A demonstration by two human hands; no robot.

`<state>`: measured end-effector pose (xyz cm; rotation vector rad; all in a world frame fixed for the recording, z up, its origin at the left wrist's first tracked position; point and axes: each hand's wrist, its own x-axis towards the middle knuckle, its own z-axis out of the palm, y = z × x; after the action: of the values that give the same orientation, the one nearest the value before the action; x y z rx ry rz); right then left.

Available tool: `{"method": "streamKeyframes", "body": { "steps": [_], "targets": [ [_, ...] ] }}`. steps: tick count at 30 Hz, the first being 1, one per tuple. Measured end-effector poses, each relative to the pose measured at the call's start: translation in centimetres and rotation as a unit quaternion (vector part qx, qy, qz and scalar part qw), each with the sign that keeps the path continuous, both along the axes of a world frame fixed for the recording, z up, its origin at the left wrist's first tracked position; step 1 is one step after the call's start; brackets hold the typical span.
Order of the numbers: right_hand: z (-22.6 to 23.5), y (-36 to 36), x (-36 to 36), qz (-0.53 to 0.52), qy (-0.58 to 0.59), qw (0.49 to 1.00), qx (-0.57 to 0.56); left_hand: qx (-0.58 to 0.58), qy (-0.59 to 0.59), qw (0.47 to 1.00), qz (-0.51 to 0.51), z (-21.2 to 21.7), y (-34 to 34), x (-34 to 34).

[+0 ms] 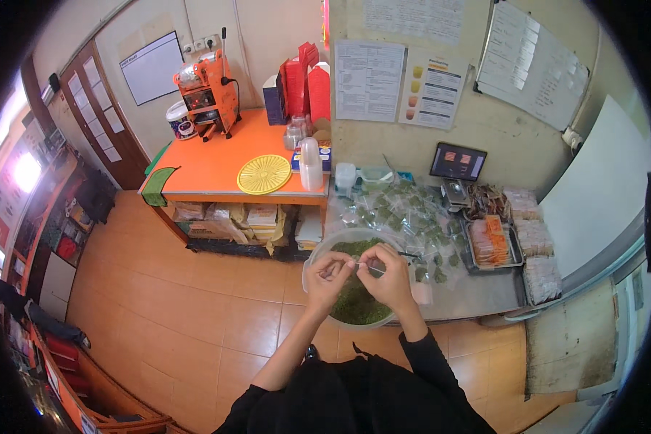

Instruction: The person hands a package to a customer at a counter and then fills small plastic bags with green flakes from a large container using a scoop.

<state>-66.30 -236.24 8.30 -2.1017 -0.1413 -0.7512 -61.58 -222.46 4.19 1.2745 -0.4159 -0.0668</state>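
My left hand [327, 281] and my right hand [388, 278] meet above a large translucent tub [313, 254]. Both are closed, thumbs and fingertips pinching the top edge of what looks like a small clear plastic bag [362, 265]; most of it is hidden by my fingers. Finely chopped green leaves [358, 307] fill the tub below. Just beyond, many small clear bags with green contents [398, 206] lie spread over the grey table [481, 298]. A dark thin handle [410, 254] shows beside my right hand at the tub's edge.
A metal tray [517, 262] of orange packets stands at the right, beside stacked clear packs [541, 278] and a small scale [453, 194]. On the orange counter [210, 163] are a yellow lid [265, 174], plastic cups [310, 166] and an orange sealing machine [208, 94].
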Motion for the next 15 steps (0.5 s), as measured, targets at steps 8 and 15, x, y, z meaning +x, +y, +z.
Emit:
{"method": "streamKeyframes", "body": {
  "steps": [8, 15],
  "targets": [
    [0.1, 0.5, -0.3, -0.015, 0.036, 0.999, 0.009, 0.009, -0.024, 1.000, -0.011, -0.1, -0.1, -0.3],
    [0.3, -1.6, -1.6, -0.028, 0.032, 0.998, 0.050, -0.022, 0.044, 0.999, 0.011, 0.2, 0.4, 0.8]
  ]
}}
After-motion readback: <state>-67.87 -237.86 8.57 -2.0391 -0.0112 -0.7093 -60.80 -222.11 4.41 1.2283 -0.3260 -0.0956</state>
